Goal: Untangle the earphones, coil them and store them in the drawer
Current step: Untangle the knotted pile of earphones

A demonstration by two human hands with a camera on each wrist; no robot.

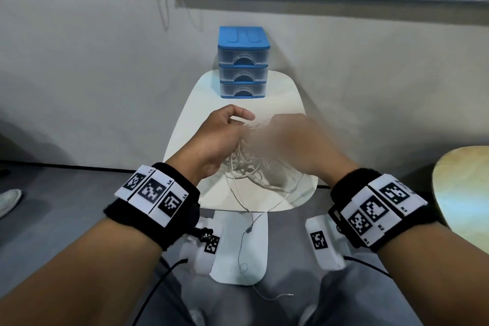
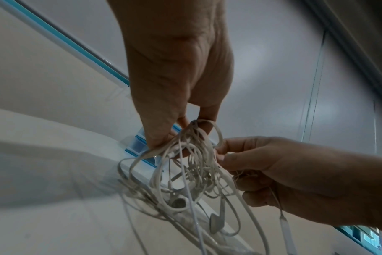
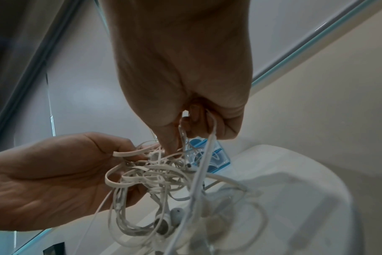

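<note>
Pale walls back a small white table (image 1: 285,103) with a blue drawer unit (image 1: 242,62) at its far edge, all three drawers closed. Above the table's near half, the left hand (image 1: 219,137) and right hand (image 1: 293,140) each pinch strands of the tangled white earphones (image 1: 248,167), whose loose cords trail over the near edge.

L hand (image 2: 175,77) pinching tangled earphones (image 2: 192,172); R hand (image 2: 283,176) gripping same knot

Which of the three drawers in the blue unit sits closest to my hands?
The bottom drawer, lowest in the blue drawer unit, resting on the white table; the two above it stand higher and farther from both hands.
</note>
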